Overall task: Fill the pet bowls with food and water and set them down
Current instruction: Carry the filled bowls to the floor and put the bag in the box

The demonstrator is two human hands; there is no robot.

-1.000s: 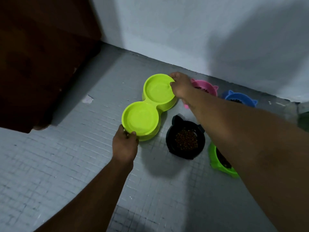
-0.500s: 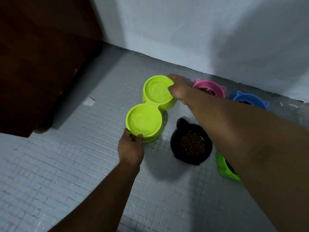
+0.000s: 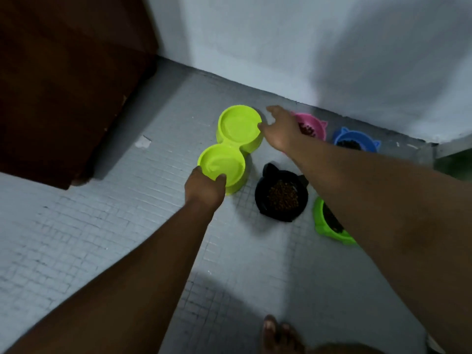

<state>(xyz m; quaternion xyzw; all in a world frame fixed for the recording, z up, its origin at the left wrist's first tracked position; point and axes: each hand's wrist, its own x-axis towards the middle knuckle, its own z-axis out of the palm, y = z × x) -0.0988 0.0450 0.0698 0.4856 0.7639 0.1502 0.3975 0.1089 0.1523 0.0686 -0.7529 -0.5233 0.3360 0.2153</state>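
A lime-green double bowl [image 3: 231, 146] rests on the grey tiled floor, with what looks like clear water in its two cups. My left hand [image 3: 204, 187] grips the rim of the near cup. My right hand [image 3: 282, 129] hovers just right of the far cup with its fingers spread, holding nothing. A black cat-eared bowl [image 3: 282, 195] full of brown kibble sits right of the double bowl. A pink bowl [image 3: 313, 126], a blue bowl [image 3: 356, 141] and a green bowl [image 3: 329, 223] also hold kibble; my right forearm hides part of the green one.
A dark wooden cabinet [image 3: 63, 80] fills the upper left. A white wall [image 3: 306, 47] runs behind the bowls. A scrap of white paper [image 3: 143, 142] lies on the floor by the cabinet. My bare foot [image 3: 281, 335] shows at the bottom edge.
My right hand has let go of the far cup's rim and opened beside it. The double bowl has settled on the floor, and my left hand keeps its grip on the near rim.
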